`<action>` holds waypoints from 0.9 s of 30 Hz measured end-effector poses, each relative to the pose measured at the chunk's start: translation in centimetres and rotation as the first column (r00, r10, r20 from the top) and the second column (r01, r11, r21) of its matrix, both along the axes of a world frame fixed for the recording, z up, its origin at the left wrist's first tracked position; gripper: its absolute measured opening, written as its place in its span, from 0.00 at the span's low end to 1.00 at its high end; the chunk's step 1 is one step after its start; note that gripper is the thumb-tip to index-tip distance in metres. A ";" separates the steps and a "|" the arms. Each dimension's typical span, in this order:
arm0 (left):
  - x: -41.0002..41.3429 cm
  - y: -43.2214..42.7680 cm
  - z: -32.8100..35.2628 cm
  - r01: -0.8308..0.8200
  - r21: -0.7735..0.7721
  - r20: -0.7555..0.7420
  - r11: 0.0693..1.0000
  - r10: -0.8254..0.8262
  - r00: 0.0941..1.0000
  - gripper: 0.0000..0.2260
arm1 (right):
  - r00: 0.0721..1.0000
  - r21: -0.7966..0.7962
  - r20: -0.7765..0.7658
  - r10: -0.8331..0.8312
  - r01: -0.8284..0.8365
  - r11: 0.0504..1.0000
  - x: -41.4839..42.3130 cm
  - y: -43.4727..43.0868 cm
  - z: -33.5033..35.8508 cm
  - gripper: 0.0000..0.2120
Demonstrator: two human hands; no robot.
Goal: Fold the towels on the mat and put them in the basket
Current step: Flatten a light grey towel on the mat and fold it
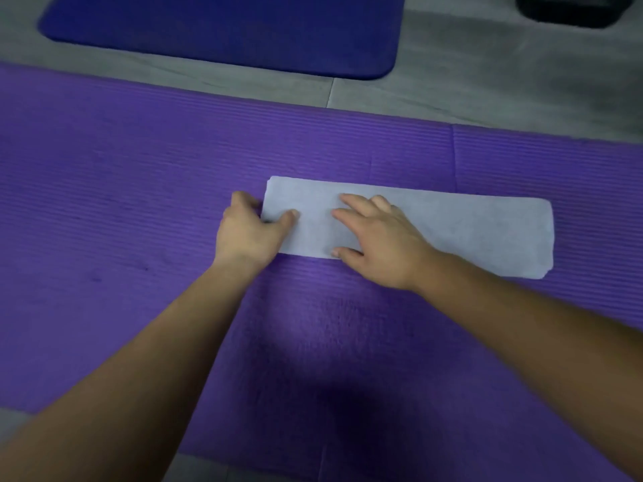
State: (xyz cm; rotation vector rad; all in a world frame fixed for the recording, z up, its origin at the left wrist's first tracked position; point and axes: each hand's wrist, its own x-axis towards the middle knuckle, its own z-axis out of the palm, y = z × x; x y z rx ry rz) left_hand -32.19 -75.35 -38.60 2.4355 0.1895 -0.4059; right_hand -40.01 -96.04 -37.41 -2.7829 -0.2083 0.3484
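- The near edge of the purple ribbed foam mat (pixel 139 203) runs along the bottom, with a sliver of grey tiled floor (pixel 487 81) showing at the lower left corner.
- Two bare forearms reach from the near corners across a broad bare stretch of mat, which is shadowed in the near middle.
- The left hand (pixel 250 231) grips the left short edge of the pale blue-grey towel (pixel 469 231): its thumb lies on top and its fingers curl round the edge.
- The right hand (pixel 379 241) lies flat on the towel's left half, with straight, spread fingers pressing down and its thumb at the near long edge.
- The towel lies on the mat right of centre as a long, narrow folded strip. Its long edges run left to right and its right end has rounded corners.
- Bare mat lies open on every side of the towel, widest to the left.
- Beyond the mat's far edge is a band of floor, then a dark blue mat (pixel 226 33) with a rounded corner.
- A blurred black object (pixel 574 8) sits at the far right; what it is cannot be told.
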 end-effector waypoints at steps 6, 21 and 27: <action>0.2 0.3 0.5 -0.023 -0.168 -0.089 0.985 0.008 0.996 0.28 | 0.998 0.113 -0.052 -0.032 0.038 0.993 1.0 -0.7 -0.2 0.30; -6.1 -5.8 1.8 0.512 -0.453 0.245 0.730 -0.450 0.859 0.29 | 0.732 0.777 -0.613 -0.296 0.628 -0.056 -0.2 -4.3 2.4 0.20; -8.1 -10.5 1.7 0.754 0.052 0.137 0.655 -0.753 0.644 0.33 | 0.622 0.612 -0.395 -0.676 0.727 0.311 -3.0 -7.6 1.2 0.29</action>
